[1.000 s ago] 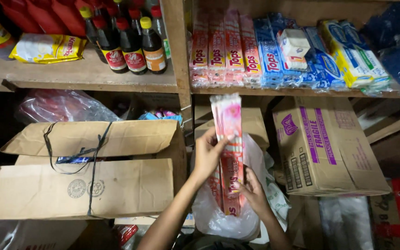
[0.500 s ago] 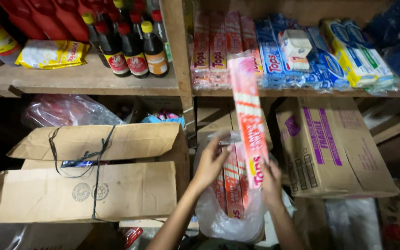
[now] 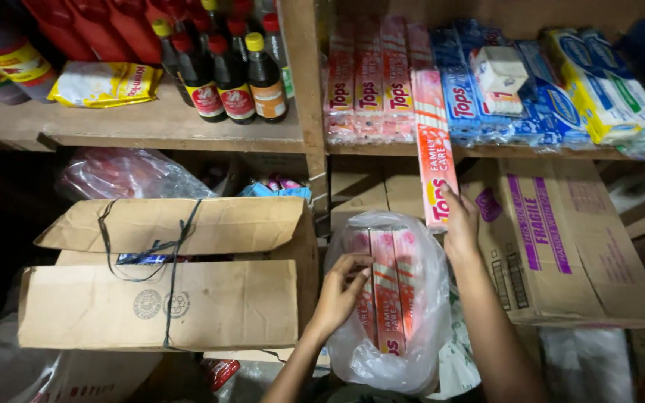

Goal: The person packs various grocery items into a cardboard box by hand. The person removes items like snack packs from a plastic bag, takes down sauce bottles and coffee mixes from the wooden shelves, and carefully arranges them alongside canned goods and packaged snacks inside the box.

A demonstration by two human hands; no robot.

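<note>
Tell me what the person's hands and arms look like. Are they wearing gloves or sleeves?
No gloves and no sleeves show. The left hand and the right hand are bare, with bare forearms running down to the bottom of the picture. I see no rings, watch or bracelets on them.

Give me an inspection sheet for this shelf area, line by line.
Surface: wooden shelf, stocked.
Job's things: long pink pack raised against the shelf edge; more pink packs upright in a clear plastic bag.
Clutter: dark sauce bottles, yellow packet, blue packs, tied cardboard box, printed carton.
Hands: right hand grips the raised pack's lower end; left hand on the bagged packs.
Cables: none; black string around the box.
Surroundings: dim storage, more bags below.
</note>
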